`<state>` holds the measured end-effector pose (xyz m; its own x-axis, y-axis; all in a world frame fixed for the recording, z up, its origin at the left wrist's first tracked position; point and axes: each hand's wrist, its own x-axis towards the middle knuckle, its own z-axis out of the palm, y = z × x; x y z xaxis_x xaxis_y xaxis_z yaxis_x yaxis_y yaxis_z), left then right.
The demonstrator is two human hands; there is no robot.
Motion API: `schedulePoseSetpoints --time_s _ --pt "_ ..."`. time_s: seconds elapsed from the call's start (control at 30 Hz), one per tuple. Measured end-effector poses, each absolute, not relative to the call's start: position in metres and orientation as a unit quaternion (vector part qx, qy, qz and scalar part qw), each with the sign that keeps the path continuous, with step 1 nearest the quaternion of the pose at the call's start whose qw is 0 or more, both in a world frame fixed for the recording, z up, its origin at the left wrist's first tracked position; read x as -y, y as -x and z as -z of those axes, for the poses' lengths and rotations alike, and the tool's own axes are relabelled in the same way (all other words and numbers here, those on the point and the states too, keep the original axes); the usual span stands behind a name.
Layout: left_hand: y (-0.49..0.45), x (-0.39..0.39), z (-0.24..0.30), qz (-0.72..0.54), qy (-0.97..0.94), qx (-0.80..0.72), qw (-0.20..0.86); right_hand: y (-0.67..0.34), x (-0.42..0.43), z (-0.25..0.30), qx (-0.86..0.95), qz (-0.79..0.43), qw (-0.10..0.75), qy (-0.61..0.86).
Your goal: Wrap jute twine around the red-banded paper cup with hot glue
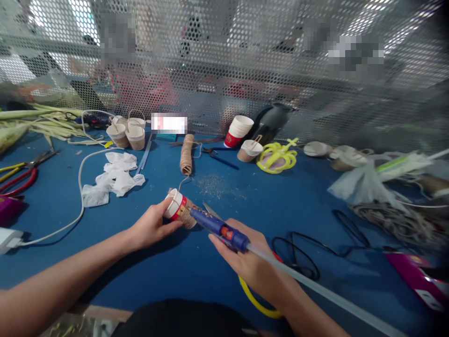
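My left hand [150, 225] grips a small paper cup [179, 208] lying on its side, red and white at the rim and partly wrapped in brown twine. My right hand [245, 262] holds a blue glue gun [219, 228] with a clear glue stick [315, 286] trailing back from it. The gun's nozzle touches the cup's twine-wrapped part. A strand of twine runs from the cup up to a twine spool [186, 154] farther back on the blue table [245, 192].
Twine-covered cups [126, 133], a stack of paper cups [238, 130], a yellow crown shape [277, 158], scissors [215, 152], white crumpled gloves [114, 178], red pliers [19, 175] and black cables [315, 248] lie around. A perforated metal screen [224, 61] closes the back, with people beyond it.
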<state>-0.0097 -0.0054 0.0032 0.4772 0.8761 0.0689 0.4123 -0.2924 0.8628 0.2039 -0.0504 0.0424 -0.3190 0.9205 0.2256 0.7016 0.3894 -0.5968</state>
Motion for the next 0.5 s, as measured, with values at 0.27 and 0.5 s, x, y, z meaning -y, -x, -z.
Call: schedulePoseSetpoints --time_s 0.27,0.5 --pt "0.0103 0.005 0.0001 -0.283 -0.749 -0.423 0.424 -0.2005 0.0525 -0.0481 0.785 -0.214 0.264 0.517" --pt "0.0145 0.0037 -0.0022 -0.273 -0.759 -0.422 0.413 -0.2013 0.0499 -0.0491 0.787 -0.211 0.28 0.508"
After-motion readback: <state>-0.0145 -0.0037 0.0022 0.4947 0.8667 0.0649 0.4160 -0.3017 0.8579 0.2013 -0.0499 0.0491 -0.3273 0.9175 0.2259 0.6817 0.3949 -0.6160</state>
